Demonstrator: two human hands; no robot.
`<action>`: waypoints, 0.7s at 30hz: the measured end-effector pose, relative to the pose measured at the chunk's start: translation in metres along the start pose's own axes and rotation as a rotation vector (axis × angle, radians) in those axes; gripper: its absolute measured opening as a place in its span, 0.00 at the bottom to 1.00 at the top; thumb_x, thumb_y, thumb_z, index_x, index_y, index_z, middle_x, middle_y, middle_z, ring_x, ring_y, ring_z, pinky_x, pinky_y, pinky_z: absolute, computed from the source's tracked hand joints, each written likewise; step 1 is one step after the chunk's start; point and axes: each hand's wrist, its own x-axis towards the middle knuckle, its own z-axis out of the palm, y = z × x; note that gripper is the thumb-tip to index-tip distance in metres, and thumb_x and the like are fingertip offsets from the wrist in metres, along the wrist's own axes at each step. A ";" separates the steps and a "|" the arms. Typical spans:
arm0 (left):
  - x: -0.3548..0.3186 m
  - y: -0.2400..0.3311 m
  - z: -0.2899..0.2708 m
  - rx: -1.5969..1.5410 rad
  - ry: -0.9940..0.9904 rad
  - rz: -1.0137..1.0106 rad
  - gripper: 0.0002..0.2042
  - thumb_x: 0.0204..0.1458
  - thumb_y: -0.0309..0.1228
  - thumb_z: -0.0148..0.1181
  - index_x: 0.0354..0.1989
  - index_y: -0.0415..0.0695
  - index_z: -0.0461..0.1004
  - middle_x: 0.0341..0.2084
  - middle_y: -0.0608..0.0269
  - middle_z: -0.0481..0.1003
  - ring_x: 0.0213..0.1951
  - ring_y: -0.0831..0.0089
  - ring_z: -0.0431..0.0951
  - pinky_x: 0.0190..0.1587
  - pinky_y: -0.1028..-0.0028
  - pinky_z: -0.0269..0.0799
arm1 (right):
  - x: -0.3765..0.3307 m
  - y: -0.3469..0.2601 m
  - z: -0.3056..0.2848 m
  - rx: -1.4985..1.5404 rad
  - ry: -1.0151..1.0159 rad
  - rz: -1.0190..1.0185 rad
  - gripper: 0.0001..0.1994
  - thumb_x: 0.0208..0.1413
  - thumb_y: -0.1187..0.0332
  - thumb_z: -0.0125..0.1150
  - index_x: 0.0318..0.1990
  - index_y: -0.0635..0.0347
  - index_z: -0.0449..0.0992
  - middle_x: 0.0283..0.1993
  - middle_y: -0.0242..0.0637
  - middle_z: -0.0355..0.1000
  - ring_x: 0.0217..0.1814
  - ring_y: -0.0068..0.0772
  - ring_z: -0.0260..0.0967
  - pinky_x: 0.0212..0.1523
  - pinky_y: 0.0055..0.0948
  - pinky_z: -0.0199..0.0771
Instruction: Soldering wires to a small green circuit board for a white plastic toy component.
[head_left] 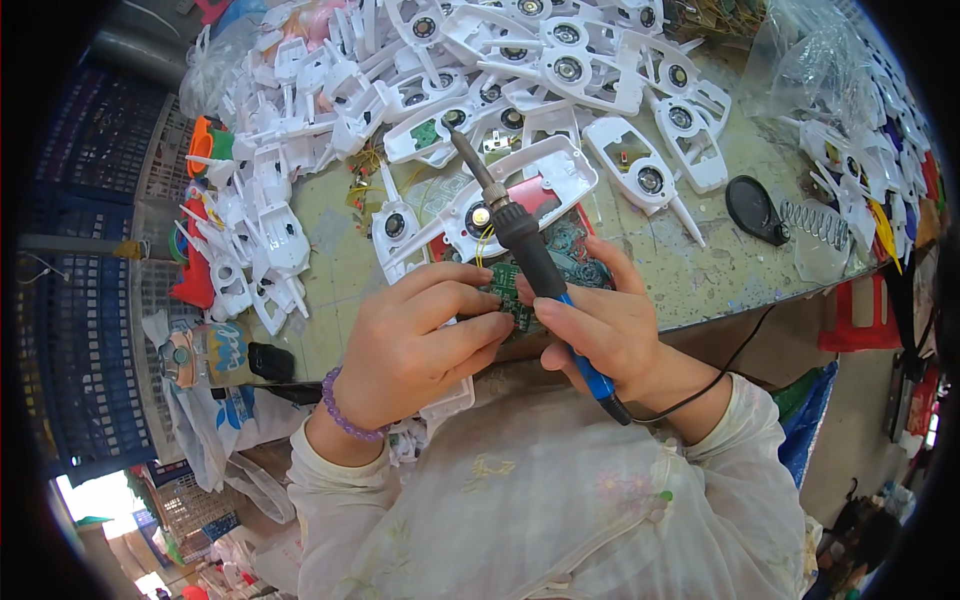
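My right hand [612, 325] is wrapped around a soldering iron [535, 255] with a blue and black handle, its metal tip pointing up and away over the table. My left hand [425, 325], a purple bead bracelet on its wrist, pinches the left edge of a small green circuit board [508, 288]. Thin yellow wires [486, 240] run from near the board up to a round speaker in a white plastic housing [562, 172]. That housing lies just beyond my hands, partly behind the iron, over something red. The right side of the board is hidden by my right fingers.
Many white plastic housings [568, 68] with round speakers are heaped across the far table. More white parts [285, 240] lie at the left, near a clear jar [222, 355]. A black paddle-shaped piece [755, 210] and a coiled metal iron holder [815, 222] lie at the right.
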 end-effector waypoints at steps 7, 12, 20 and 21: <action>-0.001 0.009 -0.003 0.061 -0.056 -0.057 0.13 0.35 0.24 0.67 0.33 0.44 0.77 0.33 0.66 0.75 0.43 0.63 0.78 0.35 0.70 0.77 | -0.001 0.001 -0.001 0.023 -0.018 0.023 0.22 0.54 0.60 0.61 0.55 0.58 0.68 0.38 0.37 0.77 0.34 0.30 0.76 0.61 0.48 0.58; 0.002 0.013 -0.005 0.069 -0.096 -0.077 0.12 0.36 0.23 0.66 0.33 0.42 0.77 0.35 0.64 0.75 0.45 0.63 0.77 0.38 0.69 0.77 | -0.001 0.001 -0.002 0.030 -0.021 0.027 0.23 0.53 0.62 0.62 0.55 0.59 0.68 0.37 0.37 0.77 0.35 0.30 0.76 0.61 0.48 0.59; 0.001 0.010 -0.008 0.038 -0.135 -0.075 0.12 0.37 0.23 0.65 0.33 0.41 0.77 0.37 0.62 0.75 0.47 0.61 0.77 0.40 0.69 0.77 | -0.001 0.001 -0.003 0.039 -0.021 0.035 0.23 0.52 0.62 0.63 0.54 0.59 0.70 0.37 0.37 0.77 0.34 0.31 0.76 0.60 0.49 0.60; 0.000 0.009 -0.008 0.039 -0.136 -0.074 0.12 0.37 0.23 0.65 0.33 0.41 0.77 0.37 0.62 0.75 0.47 0.61 0.77 0.40 0.69 0.77 | -0.001 0.001 -0.002 0.039 -0.019 0.034 0.23 0.52 0.62 0.63 0.54 0.59 0.70 0.37 0.37 0.77 0.34 0.31 0.76 0.60 0.49 0.60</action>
